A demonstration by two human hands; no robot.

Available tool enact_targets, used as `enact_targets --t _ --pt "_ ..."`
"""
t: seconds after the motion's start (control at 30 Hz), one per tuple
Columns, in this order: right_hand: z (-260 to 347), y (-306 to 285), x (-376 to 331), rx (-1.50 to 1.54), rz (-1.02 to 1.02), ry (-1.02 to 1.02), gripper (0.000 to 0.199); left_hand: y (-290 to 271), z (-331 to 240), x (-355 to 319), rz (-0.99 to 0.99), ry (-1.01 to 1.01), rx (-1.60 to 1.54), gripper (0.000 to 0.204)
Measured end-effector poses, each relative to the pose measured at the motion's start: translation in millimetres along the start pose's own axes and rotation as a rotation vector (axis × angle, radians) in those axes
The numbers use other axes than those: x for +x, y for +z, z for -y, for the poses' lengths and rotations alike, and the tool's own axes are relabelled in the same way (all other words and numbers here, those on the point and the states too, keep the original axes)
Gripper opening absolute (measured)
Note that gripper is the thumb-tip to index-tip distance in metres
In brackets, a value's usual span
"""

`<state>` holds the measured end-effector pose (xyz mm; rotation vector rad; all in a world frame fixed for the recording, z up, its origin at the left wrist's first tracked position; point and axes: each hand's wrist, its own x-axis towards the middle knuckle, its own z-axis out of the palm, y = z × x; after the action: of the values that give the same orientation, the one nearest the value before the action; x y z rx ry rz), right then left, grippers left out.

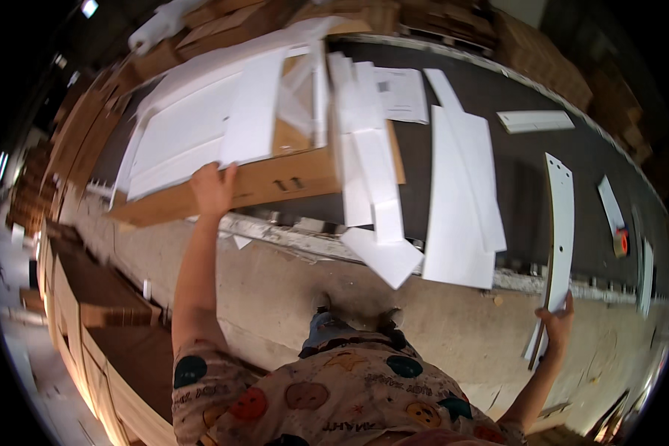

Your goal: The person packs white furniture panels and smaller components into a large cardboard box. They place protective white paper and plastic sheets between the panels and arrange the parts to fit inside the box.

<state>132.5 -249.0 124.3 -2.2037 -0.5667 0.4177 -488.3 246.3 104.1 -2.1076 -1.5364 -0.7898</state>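
At the near wall of an open cardboard box (297, 177), my left hand (212, 192) has its fingers hooked over the edge, beside a white panel (249, 108). Several white panels lie inside, with foam sheeting (193, 70) along the far side. My right hand (557, 325) grips a long narrow white board (560, 223) near its lower end, fingers on one side and thumb on the other. Small holes show near the board's top and middle. It stretches away from me across the near edge of the dark belt (524, 160).
White foam strips (379, 171) overhang the box's right side. Wide white boards (453, 201) lie in the middle, beside a printed sheet (401, 95). Farther right are a short board (537, 121) and a tape roll (621, 242). Cardboard stacks (539, 59) stand behind.
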Motion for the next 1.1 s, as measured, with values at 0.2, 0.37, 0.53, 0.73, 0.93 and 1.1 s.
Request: enact_targets --t 0.2,0.37,0.53,0.73,0.93,1.1 --pt "179.3 80.3 -74.7 0.053 0.244 -0.283 0.099 -4.1 -27.8 4.7 -0.123 0.09 -0.139 0.047" --pt "325.4 205.0 -111.8 0.122 0.659 -0.54 0.105 -39.6 6.2 -9.2 -0.201 0.157 -0.544 0.037" --pt "455.0 329.7 -140.4 -0.063 0.981 -0.694 0.108 -74.4 68.9 -33.4 -0.218 0.142 -0.923 0.014" --pt "553.1 489.7 -179.6 -0.371 1.174 -0.977 0.097 -81.7 141.0 -50.6 -0.245 -0.051 -0.962 0.007" --pt "598.9 608.2 -187.0 -0.432 1.388 -1.047 0.093 -124.3 213.9 -36.4 -0.289 -0.189 -0.695 0.007" --pt "601.4 671.7 -162.3 -0.402 1.447 -1.149 0.093 -125.0 277.5 -11.4 -0.171 -0.308 -0.505 0.007"
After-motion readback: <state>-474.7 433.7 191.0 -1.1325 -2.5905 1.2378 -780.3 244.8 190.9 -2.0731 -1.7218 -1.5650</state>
